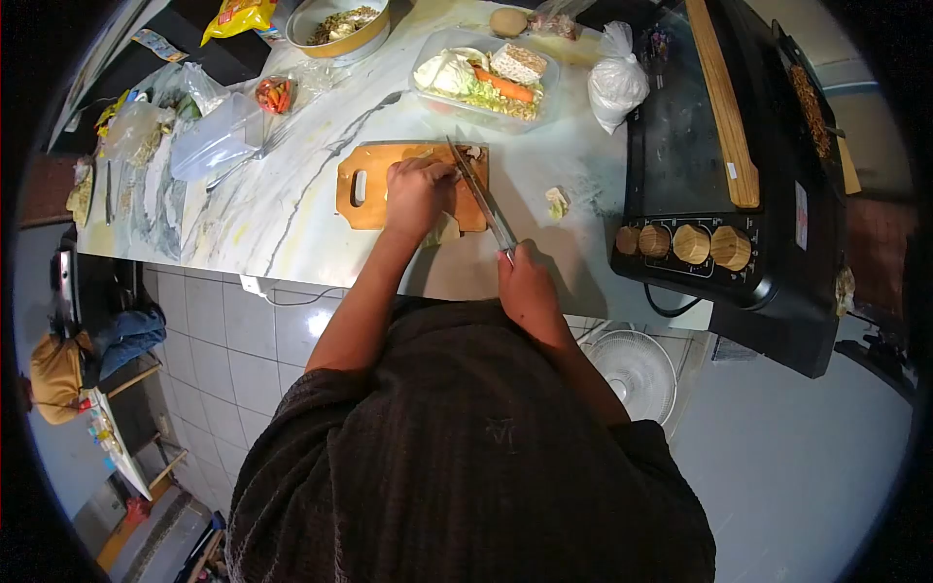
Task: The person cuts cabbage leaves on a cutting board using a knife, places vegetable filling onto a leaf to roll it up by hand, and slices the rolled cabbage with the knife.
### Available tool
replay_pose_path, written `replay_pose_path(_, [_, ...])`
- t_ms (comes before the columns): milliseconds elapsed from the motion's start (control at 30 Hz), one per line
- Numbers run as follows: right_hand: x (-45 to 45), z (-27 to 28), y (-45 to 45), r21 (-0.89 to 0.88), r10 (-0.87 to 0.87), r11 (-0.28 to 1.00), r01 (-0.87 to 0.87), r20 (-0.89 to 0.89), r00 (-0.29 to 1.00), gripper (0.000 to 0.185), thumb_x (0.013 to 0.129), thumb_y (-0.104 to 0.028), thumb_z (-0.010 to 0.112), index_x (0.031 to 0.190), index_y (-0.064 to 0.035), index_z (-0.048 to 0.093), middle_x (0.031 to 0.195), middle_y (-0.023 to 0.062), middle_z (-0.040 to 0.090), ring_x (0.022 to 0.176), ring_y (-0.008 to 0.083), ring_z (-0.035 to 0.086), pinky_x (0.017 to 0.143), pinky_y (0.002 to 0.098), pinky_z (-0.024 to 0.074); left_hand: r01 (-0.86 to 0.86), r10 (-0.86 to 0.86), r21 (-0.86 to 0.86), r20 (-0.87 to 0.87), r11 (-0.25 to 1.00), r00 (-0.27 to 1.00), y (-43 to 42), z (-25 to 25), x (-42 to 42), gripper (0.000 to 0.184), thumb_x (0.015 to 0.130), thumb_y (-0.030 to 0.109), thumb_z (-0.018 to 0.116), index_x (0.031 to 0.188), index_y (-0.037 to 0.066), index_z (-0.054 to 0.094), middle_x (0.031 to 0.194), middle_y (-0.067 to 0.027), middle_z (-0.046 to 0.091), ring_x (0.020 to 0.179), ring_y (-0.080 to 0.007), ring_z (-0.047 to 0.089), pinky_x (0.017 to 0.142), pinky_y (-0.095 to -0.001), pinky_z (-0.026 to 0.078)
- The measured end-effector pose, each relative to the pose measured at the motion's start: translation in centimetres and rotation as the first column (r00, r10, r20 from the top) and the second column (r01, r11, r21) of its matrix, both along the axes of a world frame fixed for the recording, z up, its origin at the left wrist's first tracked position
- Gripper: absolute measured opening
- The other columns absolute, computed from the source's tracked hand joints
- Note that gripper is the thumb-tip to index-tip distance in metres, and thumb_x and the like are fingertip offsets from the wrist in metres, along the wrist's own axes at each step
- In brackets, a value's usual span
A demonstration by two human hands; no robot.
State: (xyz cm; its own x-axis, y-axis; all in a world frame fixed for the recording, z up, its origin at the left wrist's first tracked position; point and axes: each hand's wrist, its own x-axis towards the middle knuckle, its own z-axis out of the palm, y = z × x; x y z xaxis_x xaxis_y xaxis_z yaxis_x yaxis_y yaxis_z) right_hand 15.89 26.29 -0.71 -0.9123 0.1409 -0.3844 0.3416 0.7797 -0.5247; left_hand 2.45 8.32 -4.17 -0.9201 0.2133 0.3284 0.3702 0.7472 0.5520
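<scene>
From far away, I look down at the marbled table [292, 199], and at its right end I see a black oven [773, 219] with wooden knobs. Beyond the board, a clear container [473, 120] holds pale leaves, a carrot [505, 85] and a whitish block. The wooden cutting board [377, 185] lies near the front edge of the table. On it is the left hand [418, 189], with fingers bent downward; what they grasp or press I cannot tell, because the hand hides it. The right hand [526, 282] is closed firmly around the handle of the knife [477, 188], whose blade slants over the right part of the board. Apart from the board, to its right, one small pale scrap [557, 202] lies on the table.
</scene>
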Motion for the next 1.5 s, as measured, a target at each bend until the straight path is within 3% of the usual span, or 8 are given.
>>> replay_pose_path(67, [0.0, -0.2, 0.1, -0.001, 0.004, 1.000, -0.004, -0.025, 1.000, 0.039, 0.102, -0.036, 0.046, 0.106, 0.0021, 0.049, 0.081, 0.0323, 0.064, 0.081, 0.0521, 0.063, 0.072, 0.0599, 0.0490, 0.058, -0.059, -0.023, -0.035, 0.998, 0.998, -0.2, 0.1, -0.1, 0.016, 0.077, 0.014, 0.071, 0.091, 0.012, 0.076, 0.090, -0.0070, 0.072, 0.086, -0.0292, 0.066, 0.081, -0.0417, 0.046])
replay_pose_path(500, [-1.2, 0.2, 0.5, -0.011, -0.014, 1.000, 0.014, -0.001, 1.000, 0.039, 0.102, -0.038, 0.047, 0.105, 0.0006, 0.051, 0.082, 0.0311, 0.065, 0.081, 0.0530, 0.063, 0.073, 0.0611, 0.0484, 0.119, -0.119, -0.065, -0.008, 0.991, 0.993, -0.4, 0.2, -0.3, 0.013, 0.078, 0.013, 0.071, 0.090, 0.010, 0.074, 0.093, -0.0087, 0.071, 0.088, -0.0288, 0.066, 0.084, -0.0402, 0.046])
replay_pose_path(700, [-1.2, -0.3, 0.6, 0.002, -0.026, 1.000, 0.026, 0.001, 1.000, 0.041, 0.101, -0.039, 0.047, 0.108, 0.0013, 0.050, 0.081, 0.0319, 0.065, 0.080, 0.0531, 0.063, 0.073, 0.0611, 0.0490, 0.052, -0.045, -0.064, 0.102, 0.997, 0.994, 0.0, 1.2, 0.2, 0.024, 0.077, 0.016, 0.071, 0.099, 0.007, 0.072, 0.097, -0.0127, 0.071, 0.094, -0.0312, 0.065, 0.087, -0.0419, 0.046])
replay_pose_path(767, [-1.1, -0.6, 0.7, -0.004, -0.015, 1.000, 0.015, 0.017, 1.000, 0.042, 0.101, -0.040, 0.046, 0.108, 0.0011, 0.050, 0.081, 0.0323, 0.065, 0.079, 0.0533, 0.063, 0.072, 0.0612, 0.0491, 0.019, -0.019, -0.110, -0.002, 0.994, 1.000, 0.1, 0.4, 0.3, 0.023, 0.076, 0.017, 0.072, 0.096, 0.007, 0.073, 0.097, -0.0113, 0.070, 0.094, -0.0307, 0.064, 0.087, -0.0430, 0.045])
replay_pose_path(900, [-1.1, 0.2, 0.6, -0.004, -0.013, 1.000, 0.013, 0.030, 0.999, 0.041, 0.101, -0.040, 0.046, 0.108, 0.0007, 0.049, 0.081, 0.0324, 0.065, 0.079, 0.0533, 0.063, 0.072, 0.0612, 0.0489, 0.000, 0.002, -0.124, 0.010, 0.992, 1.000, 0.4, 0.1, 0.5, 0.019, 0.077, 0.016, 0.072, 0.093, 0.008, 0.074, 0.093, -0.0092, 0.070, 0.092, -0.0296, 0.063, 0.086, -0.0434, 0.044])
replay_pose_path(1100, [-1.0, 0.1, 0.4, -0.063, 0.026, 0.998, -0.025, 0.014, 1.000, 0.039, 0.102, -0.039, 0.046, 0.104, -0.0005, 0.049, 0.081, 0.0298, 0.065, 0.078, 0.0536, 0.062, 0.071, 0.0616, 0.0480, 0.010, -0.009, -0.015, 0.064, 1.000, 0.998, 0.1, -0.3, 0.4, 0.014, 0.081, 0.014, 0.070, 0.093, 0.009, 0.075, 0.091, -0.0108, 0.068, 0.094, -0.0317, 0.062, 0.085, -0.0437, 0.042])
replay_pose_path(1400, [-1.3, 0.6, 0.3, -0.049, 0.047, 0.998, -0.043, 0.076, 0.996, 0.038, 0.102, -0.038, 0.047, 0.102, -0.0003, 0.052, 0.084, 0.0306, 0.065, 0.082, 0.0519, 0.063, 0.073, 0.0612, 0.0479, -0.019, 0.020, 0.015, -0.060, 1.000, 0.998, 0.2, -0.4, 0.2, 0.010, 0.077, 0.013, 0.073, 0.086, 0.010, 0.076, 0.086, -0.0062, 0.070, 0.086, -0.0268, 0.064, 0.084, -0.0403, 0.044])
replay_pose_path(1500, [-1.7, 0.9, 0.3, -0.025, 0.045, 0.999, -0.043, 0.124, 0.991, 0.038, 0.102, -0.038, 0.046, 0.102, -0.0002, 0.053, 0.087, 0.0310, 0.066, 0.086, 0.0516, 0.063, 0.074, 0.0600, 0.0488, 0.050, -0.050, 0.022, -0.008, 0.998, 0.999, -0.1, -0.1, 0.0, 0.012, 0.078, 0.012, 0.073, 0.088, 0.006, 0.075, 0.088, -0.0121, 0.070, 0.086, -0.0325, 0.065, 0.080, -0.0424, 0.048])
